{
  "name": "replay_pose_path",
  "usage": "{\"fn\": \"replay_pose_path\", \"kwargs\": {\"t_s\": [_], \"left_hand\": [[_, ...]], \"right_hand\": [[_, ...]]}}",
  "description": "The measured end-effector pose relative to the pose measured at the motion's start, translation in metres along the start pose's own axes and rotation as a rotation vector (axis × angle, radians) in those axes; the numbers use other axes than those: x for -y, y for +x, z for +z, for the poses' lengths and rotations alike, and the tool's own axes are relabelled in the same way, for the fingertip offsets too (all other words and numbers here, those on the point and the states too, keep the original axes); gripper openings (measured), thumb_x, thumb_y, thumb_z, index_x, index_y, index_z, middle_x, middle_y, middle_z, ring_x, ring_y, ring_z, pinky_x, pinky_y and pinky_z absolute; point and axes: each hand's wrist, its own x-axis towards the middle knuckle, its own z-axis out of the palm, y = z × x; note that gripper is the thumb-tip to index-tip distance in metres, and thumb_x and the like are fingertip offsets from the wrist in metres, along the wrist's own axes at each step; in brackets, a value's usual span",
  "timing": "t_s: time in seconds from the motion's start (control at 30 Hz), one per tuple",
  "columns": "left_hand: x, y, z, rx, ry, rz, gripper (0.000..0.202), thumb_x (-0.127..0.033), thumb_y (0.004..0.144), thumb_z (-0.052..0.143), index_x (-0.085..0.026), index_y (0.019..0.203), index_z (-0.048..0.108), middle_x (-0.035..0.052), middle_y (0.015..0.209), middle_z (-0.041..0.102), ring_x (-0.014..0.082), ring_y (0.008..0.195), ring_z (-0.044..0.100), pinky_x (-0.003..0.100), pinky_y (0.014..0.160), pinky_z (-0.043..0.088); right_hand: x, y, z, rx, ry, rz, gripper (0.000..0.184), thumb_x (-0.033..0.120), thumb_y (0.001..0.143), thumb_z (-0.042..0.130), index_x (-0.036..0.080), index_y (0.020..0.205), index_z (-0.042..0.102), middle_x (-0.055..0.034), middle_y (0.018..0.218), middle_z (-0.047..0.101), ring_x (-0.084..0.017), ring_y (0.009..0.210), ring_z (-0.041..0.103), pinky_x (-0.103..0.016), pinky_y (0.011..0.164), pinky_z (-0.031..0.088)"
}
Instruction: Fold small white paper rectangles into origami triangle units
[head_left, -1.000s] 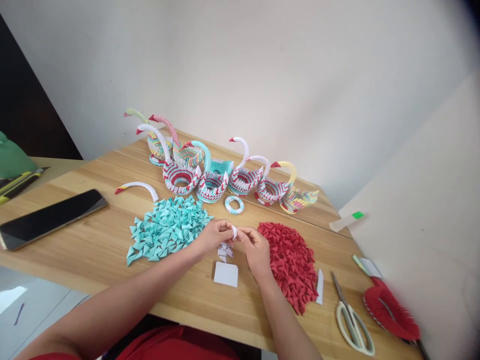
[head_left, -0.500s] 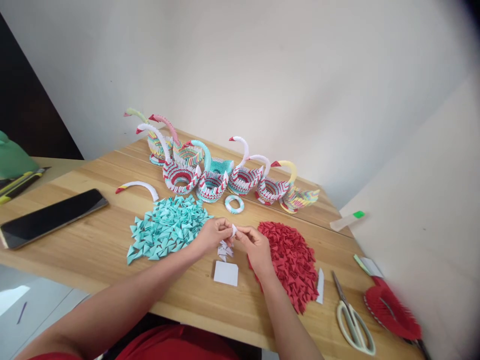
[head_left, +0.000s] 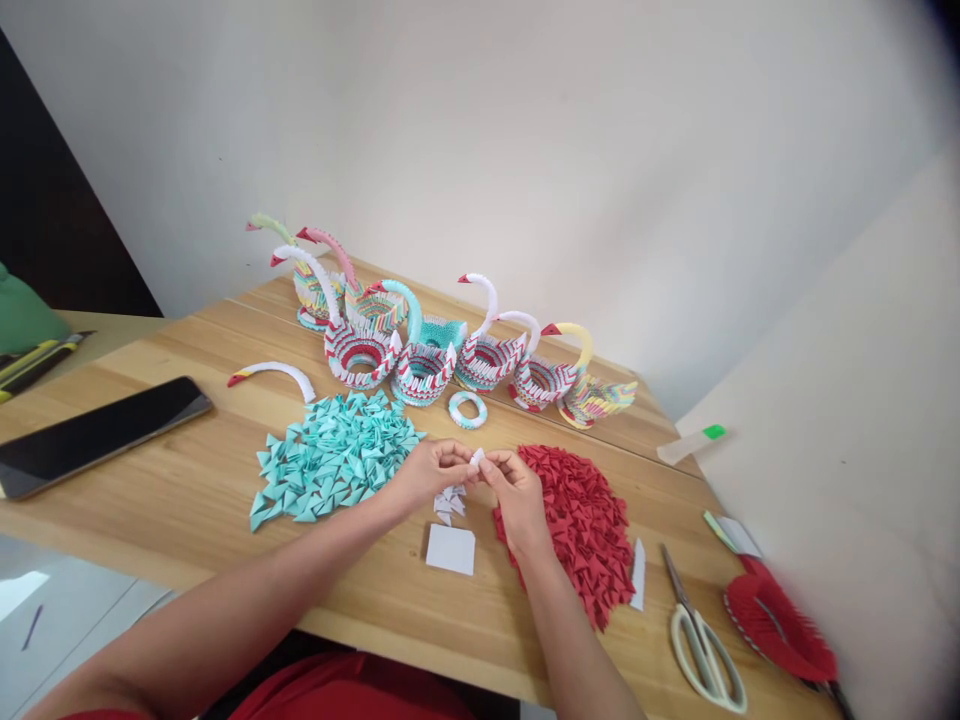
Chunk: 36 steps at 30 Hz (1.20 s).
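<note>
My left hand (head_left: 426, 472) and my right hand (head_left: 516, 495) meet over the wooden table (head_left: 187, 490), both pinching one small folded white paper piece (head_left: 475, 458) between their fingertips. Just below them lies a little heap of white folded pieces (head_left: 448, 503) and a flat white paper rectangle (head_left: 451, 549). A pile of teal folded triangles (head_left: 334, 455) lies left of my hands. A pile of red folded triangles (head_left: 585, 525) lies to the right, under my right wrist.
Several paper swans (head_left: 420, 340) stand in a row at the back, with a loose swan neck (head_left: 274, 374) and a small ring (head_left: 468, 408). A phone (head_left: 97, 435) lies left. Scissors (head_left: 701, 640), a white strip (head_left: 638, 574), a red fan-shaped piece (head_left: 780, 630) and a glue stick (head_left: 690, 443) are right.
My hands stayed in place, working the white piece between the fingertips; the right hand has shifted slightly left and up. The view dipped a little.
</note>
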Motion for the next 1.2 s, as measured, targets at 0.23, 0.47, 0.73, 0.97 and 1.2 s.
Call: {"fn": "replay_pose_path", "kwargs": {"t_s": [0.23, 0.47, 0.73, 0.97, 1.2], "left_hand": [[-0.005, -0.001, 0.002, -0.033, 0.063, 0.044, 0.029, -0.038, 0.066, 0.075, -0.012, 0.071, 0.064, 0.0026, 0.062, 0.067, 0.0128, 0.055, 0.061, 0.023, 0.056, 0.047], [-0.013, -0.005, 0.000, 0.038, 0.024, -0.007, 0.034, -0.045, 0.071, 0.071, -0.011, 0.078, 0.069, 0.0075, 0.077, 0.072, 0.0150, 0.065, 0.065, 0.027, 0.066, 0.050], [-0.005, 0.000, -0.004, 0.012, -0.024, -0.047, 0.035, -0.041, 0.061, 0.079, -0.011, 0.075, 0.065, 0.0035, 0.065, 0.068, 0.0132, 0.057, 0.063, 0.025, 0.060, 0.049], [-0.005, 0.001, -0.006, 0.071, -0.030, -0.007, 0.031, -0.035, 0.063, 0.079, -0.012, 0.078, 0.063, 0.0013, 0.064, 0.067, 0.0110, 0.057, 0.061, 0.024, 0.060, 0.048], [-0.009, 0.000, -0.004, 0.081, -0.004, 0.015, 0.030, -0.033, 0.066, 0.076, -0.012, 0.083, 0.064, 0.0019, 0.070, 0.068, 0.0116, 0.061, 0.062, 0.023, 0.061, 0.047]], "right_hand": [[-0.001, 0.000, 0.000, -0.011, -0.073, -0.055, 0.015, 0.033, 0.076, 0.069, 0.018, 0.077, 0.065, -0.0002, 0.074, 0.067, -0.015, 0.072, 0.060, -0.027, 0.071, 0.046], [0.001, 0.001, -0.003, -0.020, -0.044, -0.043, 0.015, 0.034, 0.076, 0.068, 0.019, 0.077, 0.064, 0.0008, 0.071, 0.067, -0.015, 0.068, 0.060, -0.026, 0.067, 0.045], [0.000, 0.000, -0.004, 0.007, -0.199, -0.109, 0.017, 0.036, 0.078, 0.065, 0.018, 0.079, 0.065, -0.0022, 0.076, 0.068, -0.017, 0.074, 0.060, -0.029, 0.072, 0.046], [-0.006, 0.000, -0.004, -0.015, -0.209, -0.138, 0.013, 0.033, 0.080, 0.063, 0.019, 0.080, 0.064, -0.0014, 0.076, 0.067, -0.017, 0.074, 0.060, -0.028, 0.070, 0.046], [-0.002, 0.003, -0.003, -0.037, -0.152, -0.099, 0.015, 0.034, 0.077, 0.065, 0.019, 0.078, 0.065, -0.0014, 0.072, 0.069, -0.017, 0.070, 0.061, -0.028, 0.067, 0.045]]}}
